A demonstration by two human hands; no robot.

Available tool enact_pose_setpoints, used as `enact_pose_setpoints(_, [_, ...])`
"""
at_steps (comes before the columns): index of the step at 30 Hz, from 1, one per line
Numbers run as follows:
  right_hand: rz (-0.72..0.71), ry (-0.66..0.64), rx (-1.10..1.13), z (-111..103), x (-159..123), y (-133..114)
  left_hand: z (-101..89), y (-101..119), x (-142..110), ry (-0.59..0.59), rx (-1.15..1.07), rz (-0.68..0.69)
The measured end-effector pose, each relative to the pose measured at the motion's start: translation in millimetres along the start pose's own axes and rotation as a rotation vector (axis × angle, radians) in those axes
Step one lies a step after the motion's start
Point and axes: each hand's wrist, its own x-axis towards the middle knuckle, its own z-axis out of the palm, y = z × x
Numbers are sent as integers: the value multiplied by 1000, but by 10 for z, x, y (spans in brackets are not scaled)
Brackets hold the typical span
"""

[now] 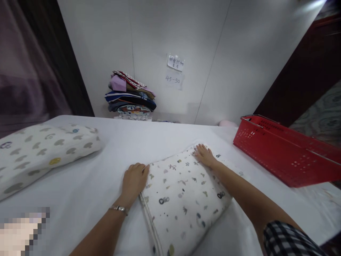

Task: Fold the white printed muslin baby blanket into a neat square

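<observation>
A white pillow with small printed figures lies on the white-covered table in front of me. My left hand, wearing a thin bracelet at the wrist, has its fingers curled against the pillow's near left corner. My right hand rests flat with fingers stretched out on the pillow's far corner. Neither hand holds anything else.
A second pillow with mushroom-like prints lies at the left. A red plastic basket sits at the right edge. A stack of folded clothes stands against the white wall, beside paper notes.
</observation>
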Motion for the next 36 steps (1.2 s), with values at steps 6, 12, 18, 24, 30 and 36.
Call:
enact_pose_setpoints(6, [-112,-52,21,100,-260,-139,20,-13,14,5,53,17])
enact_pose_setpoints(12, [-75,-35,54,45,-347,-157,-6,2,11,-9,49,16])
enact_pose_setpoints(18, [94,69,-47,69,-943,275,-4,7,-2,-11,26,-2])
enact_pose_setpoints(24, [378,297,143,236,-1710,1072,8,-7,-6,-12,10,2])
enact_pose_setpoints(30, [625,583,758,121,-2075,1230,6,-33,-10,-21,-83,-18])
enact_pose_setpoints(36, [724,538,997,-77,-1934,1214,4,-89,0,-18,-277,-111])
